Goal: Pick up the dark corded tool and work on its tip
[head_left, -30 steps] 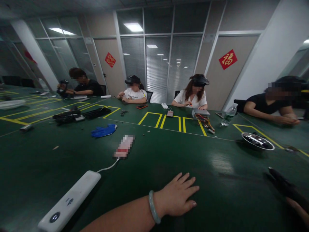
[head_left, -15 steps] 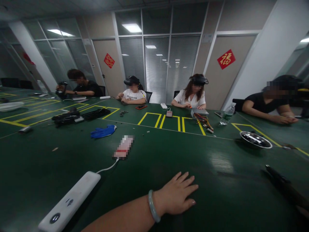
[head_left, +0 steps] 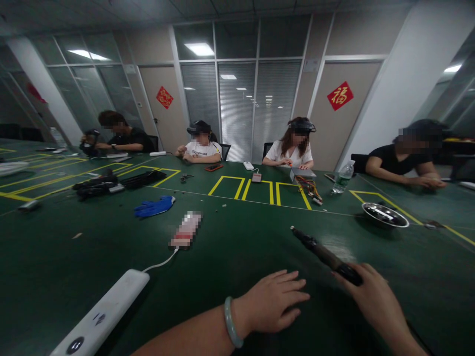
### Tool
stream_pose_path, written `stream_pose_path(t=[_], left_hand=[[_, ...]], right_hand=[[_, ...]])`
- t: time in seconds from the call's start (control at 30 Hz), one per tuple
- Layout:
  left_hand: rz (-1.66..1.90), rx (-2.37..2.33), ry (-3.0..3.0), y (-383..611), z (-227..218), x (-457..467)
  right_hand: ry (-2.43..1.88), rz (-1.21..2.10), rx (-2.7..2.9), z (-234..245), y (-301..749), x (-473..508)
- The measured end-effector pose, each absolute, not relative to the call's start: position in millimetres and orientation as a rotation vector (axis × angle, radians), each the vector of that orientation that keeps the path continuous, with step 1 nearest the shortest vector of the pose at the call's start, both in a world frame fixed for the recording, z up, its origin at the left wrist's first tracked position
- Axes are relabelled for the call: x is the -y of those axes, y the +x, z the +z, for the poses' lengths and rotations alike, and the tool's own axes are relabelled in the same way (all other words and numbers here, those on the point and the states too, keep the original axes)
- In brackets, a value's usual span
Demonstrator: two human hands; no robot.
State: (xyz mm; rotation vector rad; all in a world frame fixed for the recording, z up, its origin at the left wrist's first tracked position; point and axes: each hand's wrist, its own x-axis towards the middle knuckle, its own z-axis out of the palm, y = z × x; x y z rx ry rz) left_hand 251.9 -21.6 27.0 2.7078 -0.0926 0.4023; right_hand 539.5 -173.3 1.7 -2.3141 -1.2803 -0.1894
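Note:
My left hand [head_left: 272, 300], with a jade-coloured bangle [head_left: 230, 324] on the wrist, is just over or on the green table [head_left: 237, 237]; its fingers are spread and it holds nothing. From the right, my right hand [head_left: 376, 296] grips the near end of a long, slim, dark tool [head_left: 324, 253]. The tool has a black, narrowing front with a small pale tip that points away and to the left. Its exact kind cannot be made out. A thin black line, perhaps a cord, shows beside my right wrist.
A white power strip [head_left: 104, 311] with a cable to a phone [head_left: 185, 230] lies at left. Beyond are a blue glove [head_left: 155, 206], black gear [head_left: 111, 184], a steel bowl [head_left: 386, 215] and a water bottle [head_left: 343, 177]. Several people sit across the table, one at a metal box [head_left: 302, 174] with wires.
My right hand has come into view, carrying the dark tool from the right edge leftward towards the middle. My left hand has stayed nearly in place. The view has shifted slightly.

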Motion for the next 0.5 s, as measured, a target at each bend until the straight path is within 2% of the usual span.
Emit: stream_pose_path(t=[0.23, 0.5], left_hand=[[0.691, 0.126, 2.697, 251.9, 27.8, 25.3], [0.644, -0.253, 2.690, 253.5, 35.3, 22.7]], right_hand=[[-1.995, 0.088, 1.742, 10.6, 423.1, 120.7], [-2.092, -0.019, 1.788, -20.2, 398.0, 110.8]])
